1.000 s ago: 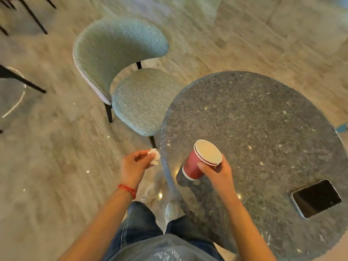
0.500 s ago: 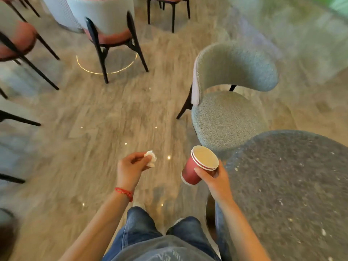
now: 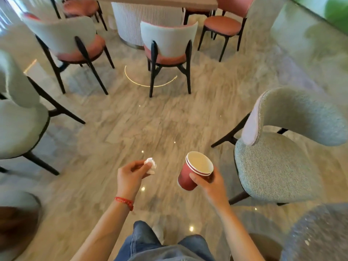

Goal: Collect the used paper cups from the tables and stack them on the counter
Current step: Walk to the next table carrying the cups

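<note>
My right hand (image 3: 211, 182) grips two nested red paper cups (image 3: 190, 174) by the side, rims up and tilted a little to the left, their white insides showing nothing in them. A crumpled white napkin (image 3: 151, 165) is pinched in the fingertips of my left hand (image 3: 131, 176), which wears a red string bracelet at the wrist. Both hands hover over the marble floor in front of my jeans, about a cup's width apart.
A grey-green upholstered chair (image 3: 278, 159) stands close on the right. The speckled round table's edge (image 3: 320, 232) shows at bottom right. Ahead are pink-seated chairs (image 3: 167, 46) around a ribbed white table base (image 3: 143, 21). Another pale chair (image 3: 18, 125) stands at left.
The view has swung left, away from the round table with the phone on it. The red cups came off the tabletop and now hang over the floor. The napkin stays in my left hand.
</note>
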